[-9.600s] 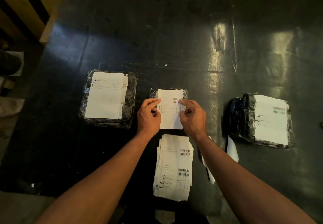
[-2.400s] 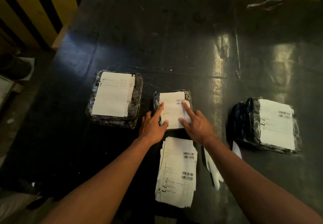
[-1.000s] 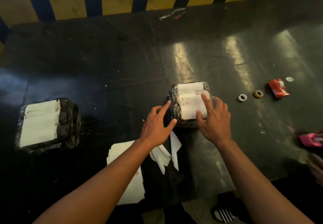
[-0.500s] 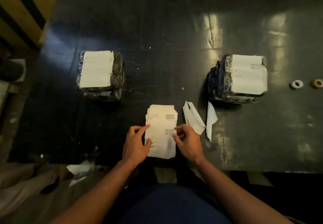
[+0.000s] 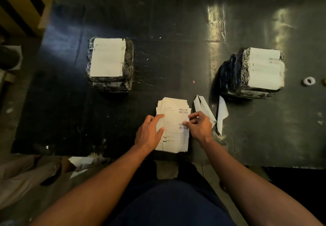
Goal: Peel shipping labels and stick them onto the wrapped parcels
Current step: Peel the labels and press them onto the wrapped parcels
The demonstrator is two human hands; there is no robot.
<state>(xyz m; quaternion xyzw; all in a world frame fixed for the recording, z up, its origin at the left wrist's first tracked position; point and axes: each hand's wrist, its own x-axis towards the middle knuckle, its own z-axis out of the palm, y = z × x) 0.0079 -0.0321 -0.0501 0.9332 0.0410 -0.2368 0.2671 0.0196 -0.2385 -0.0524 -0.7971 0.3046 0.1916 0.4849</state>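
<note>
Both hands barely moved: my left hand (image 5: 150, 134) still presses the label stack (image 5: 173, 125) flat by the worktop's (image 5: 176, 31) near edge. Right hand (image 5: 199, 126) pinches the top label's right edge.

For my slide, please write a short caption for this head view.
Both hands, left and right, work the white paper label stack between two black plastic-wrapped, labelled parcels.

Dim, warm scene; overhead light glares in streaks on the glossy black table (image 5: 217, 21) at upper right; corners fall into shadow; wide-angle bending at edges; label print soft.
</note>
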